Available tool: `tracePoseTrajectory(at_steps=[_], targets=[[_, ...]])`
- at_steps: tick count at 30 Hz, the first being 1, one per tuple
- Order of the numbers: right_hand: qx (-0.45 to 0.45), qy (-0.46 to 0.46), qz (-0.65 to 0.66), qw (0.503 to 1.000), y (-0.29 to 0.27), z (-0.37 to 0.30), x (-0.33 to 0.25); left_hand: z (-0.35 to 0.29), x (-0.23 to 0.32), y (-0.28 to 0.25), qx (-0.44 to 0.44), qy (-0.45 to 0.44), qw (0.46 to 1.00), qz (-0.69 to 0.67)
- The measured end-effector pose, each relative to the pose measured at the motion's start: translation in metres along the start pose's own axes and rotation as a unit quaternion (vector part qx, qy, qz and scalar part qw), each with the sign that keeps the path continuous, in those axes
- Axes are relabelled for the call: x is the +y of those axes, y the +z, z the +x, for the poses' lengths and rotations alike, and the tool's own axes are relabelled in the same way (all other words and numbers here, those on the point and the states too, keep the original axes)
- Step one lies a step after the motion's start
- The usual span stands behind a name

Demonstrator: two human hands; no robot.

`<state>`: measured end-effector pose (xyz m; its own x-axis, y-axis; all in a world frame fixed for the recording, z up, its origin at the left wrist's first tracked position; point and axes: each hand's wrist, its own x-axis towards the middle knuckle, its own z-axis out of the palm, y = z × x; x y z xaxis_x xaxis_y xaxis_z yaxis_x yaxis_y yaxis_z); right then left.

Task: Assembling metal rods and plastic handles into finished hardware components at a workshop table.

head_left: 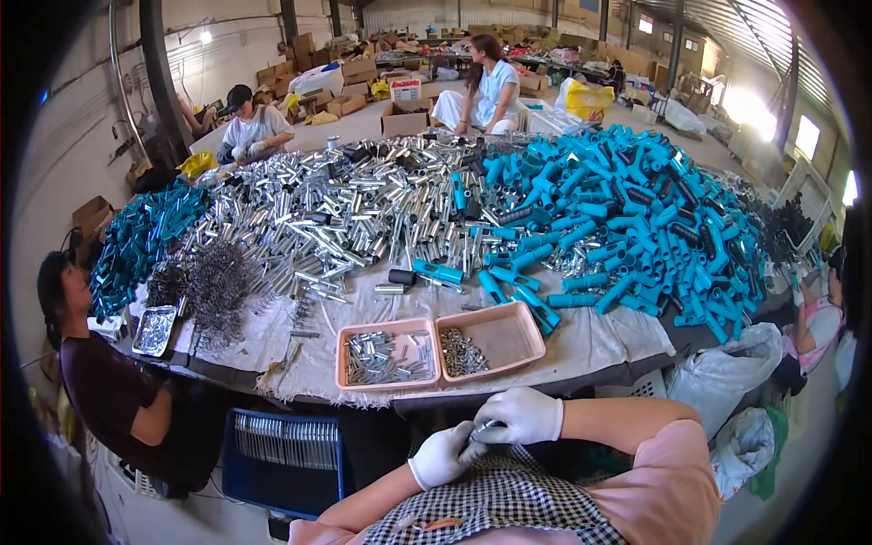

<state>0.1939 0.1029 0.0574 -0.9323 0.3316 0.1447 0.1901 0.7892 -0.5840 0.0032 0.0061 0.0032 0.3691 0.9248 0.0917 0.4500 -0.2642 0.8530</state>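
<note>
Both my hands, in white gloves, meet just above my checked apron (495,498). A small shiny metal piece (487,427) shows between them; its exact kind is mostly hidden by fingers. My left hand (441,454) is closed around its lower end, while my right hand (521,416) pinches it from above. Beyond them, at the table's front edge, sit two joined pink trays. The left tray (387,382) holds short silver pins; in the right tray (509,341) lies a heap of small metal parts. A black-ended metal tube (392,289) lies behind the trays.
Piles of silver tubes (354,204), teal plastic handles (627,213) and dark springs (213,286) cover the table. A blue crate (283,495) with metal rods stands below, left. White sacks (731,368) stand at right. Other people sit around the table, one close on my left (104,386).
</note>
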Motion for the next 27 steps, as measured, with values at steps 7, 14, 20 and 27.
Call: tracePoseTrajectory(at_steps=[7, 14, 20, 27], targets=[[-0.054, 0.110, -0.028, 0.992, 0.000, -0.004, -0.015, -0.005, -0.002, 0.008, 0.026, 0.006, 0.999, 0.022], [-0.043, -0.037, -0.026, 0.998, 0.003, -0.009, 0.000, -0.004, 0.001, 0.004, -0.001, 0.012, 1.000, -0.014], [-0.119, 0.099, -0.096, 0.983, -0.005, -0.010, -0.014, -0.005, -0.003, 0.011, -0.026, 0.040, 0.999, -0.019], [-0.060, 0.032, -0.089, 0.994, 0.001, -0.021, -0.015, -0.004, -0.008, 0.013, -0.039, 0.027, 0.999, -0.002]])
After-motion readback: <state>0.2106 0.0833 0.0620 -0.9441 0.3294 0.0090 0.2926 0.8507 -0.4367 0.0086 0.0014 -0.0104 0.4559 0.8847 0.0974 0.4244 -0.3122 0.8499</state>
